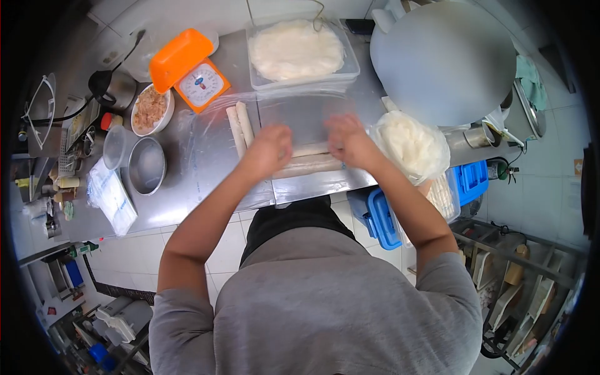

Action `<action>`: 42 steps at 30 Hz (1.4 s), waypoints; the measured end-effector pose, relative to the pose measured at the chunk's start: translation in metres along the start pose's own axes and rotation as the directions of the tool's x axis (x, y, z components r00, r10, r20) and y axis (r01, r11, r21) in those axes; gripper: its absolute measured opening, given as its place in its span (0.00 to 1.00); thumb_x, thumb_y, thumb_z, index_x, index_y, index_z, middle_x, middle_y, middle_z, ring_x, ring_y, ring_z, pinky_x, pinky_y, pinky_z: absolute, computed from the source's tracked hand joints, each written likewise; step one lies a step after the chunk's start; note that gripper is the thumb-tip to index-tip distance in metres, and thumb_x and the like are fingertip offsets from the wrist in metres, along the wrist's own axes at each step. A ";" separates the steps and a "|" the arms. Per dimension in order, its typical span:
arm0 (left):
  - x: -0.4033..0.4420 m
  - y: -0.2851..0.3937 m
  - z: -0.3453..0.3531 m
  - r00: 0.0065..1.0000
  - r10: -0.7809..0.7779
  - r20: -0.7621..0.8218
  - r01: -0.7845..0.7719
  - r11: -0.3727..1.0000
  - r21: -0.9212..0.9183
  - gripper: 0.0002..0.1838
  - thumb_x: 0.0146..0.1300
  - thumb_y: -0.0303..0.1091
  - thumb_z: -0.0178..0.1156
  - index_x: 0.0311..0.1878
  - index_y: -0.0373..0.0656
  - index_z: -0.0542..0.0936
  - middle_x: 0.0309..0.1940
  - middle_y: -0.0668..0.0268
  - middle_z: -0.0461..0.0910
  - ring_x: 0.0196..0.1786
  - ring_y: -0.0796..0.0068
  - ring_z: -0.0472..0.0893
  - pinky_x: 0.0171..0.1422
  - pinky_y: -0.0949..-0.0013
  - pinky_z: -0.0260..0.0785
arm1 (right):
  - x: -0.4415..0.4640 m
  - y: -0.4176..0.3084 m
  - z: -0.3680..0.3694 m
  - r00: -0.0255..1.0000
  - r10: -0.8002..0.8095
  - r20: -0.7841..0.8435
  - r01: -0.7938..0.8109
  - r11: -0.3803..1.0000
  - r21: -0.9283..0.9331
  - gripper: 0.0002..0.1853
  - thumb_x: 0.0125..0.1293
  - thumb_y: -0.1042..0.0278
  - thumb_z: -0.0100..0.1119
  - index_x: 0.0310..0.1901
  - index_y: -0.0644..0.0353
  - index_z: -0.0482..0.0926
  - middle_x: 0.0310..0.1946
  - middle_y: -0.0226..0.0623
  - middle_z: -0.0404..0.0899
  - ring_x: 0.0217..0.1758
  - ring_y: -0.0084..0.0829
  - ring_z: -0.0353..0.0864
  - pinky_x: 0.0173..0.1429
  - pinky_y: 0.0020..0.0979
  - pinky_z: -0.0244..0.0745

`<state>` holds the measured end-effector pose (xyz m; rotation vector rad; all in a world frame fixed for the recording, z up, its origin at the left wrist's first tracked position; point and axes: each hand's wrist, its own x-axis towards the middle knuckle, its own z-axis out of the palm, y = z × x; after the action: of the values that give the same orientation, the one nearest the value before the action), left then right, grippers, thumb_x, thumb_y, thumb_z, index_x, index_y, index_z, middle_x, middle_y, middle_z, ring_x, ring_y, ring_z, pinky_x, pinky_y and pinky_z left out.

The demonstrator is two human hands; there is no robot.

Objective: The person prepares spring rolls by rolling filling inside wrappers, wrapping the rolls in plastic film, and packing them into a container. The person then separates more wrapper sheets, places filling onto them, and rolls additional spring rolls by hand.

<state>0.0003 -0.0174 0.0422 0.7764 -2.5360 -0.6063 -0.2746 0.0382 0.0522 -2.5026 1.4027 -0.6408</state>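
My left hand and my right hand are curled closed over the steel worktop, blurred by motion. They seem to pinch a clear plastic sheet that spans between them; the fingertips do not show sharply. Between and below the hands lies a pale roll, partly covered by them. A longer greyish roll or bar runs along the front edge; its kind is unclear. Two slim white rolls lie side by side, just left of my left hand. Right of my right hand sits a plastic bag of white stringy food.
A clear tub of white stringy food stands behind the hands. Leftward are an orange scale, a bowl of pinkish filling, a metal bowl and plastic bags. A large round lid and blue-lidded boxes are right.
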 end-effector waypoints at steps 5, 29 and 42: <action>-0.043 0.041 0.022 1.000 0.029 0.003 -0.029 0.999 -0.019 0.19 0.53 0.28 0.66 0.50 0.39 0.78 0.50 0.53 0.76 0.60 0.52 0.73 0.68 0.55 0.65 | -0.057 -0.025 0.014 0.991 -0.005 0.136 0.003 1.000 0.012 0.18 0.54 0.69 0.64 0.48 0.60 0.77 0.61 0.44 0.72 0.70 0.44 0.65 0.75 0.51 0.53; 0.015 -0.033 0.009 0.942 0.120 0.313 -0.199 0.951 0.234 0.32 0.61 0.34 0.64 0.69 0.43 0.67 0.67 0.54 0.68 0.67 0.50 0.67 0.71 0.54 0.61 | -0.057 -0.032 0.071 0.922 0.232 -0.310 -0.310 0.922 -0.232 0.34 0.61 0.48 0.60 0.64 0.62 0.70 0.56 0.39 0.73 0.61 0.39 0.68 0.70 0.51 0.55; 0.017 0.017 -0.031 0.769 0.347 0.537 -0.280 0.938 -0.206 0.13 0.67 0.34 0.58 0.50 0.39 0.83 0.44 0.55 0.84 0.48 0.52 0.82 0.56 0.59 0.72 | -0.094 -0.144 0.066 0.739 0.673 0.023 -0.575 0.612 0.543 0.34 0.58 0.43 0.65 0.60 0.60 0.76 0.44 0.43 0.82 0.48 0.42 0.80 0.52 0.38 0.73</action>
<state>-0.0043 -0.0232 0.0804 0.1064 -3.0320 -0.9695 -0.1771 0.1916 0.0226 -1.4088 1.7391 -0.9421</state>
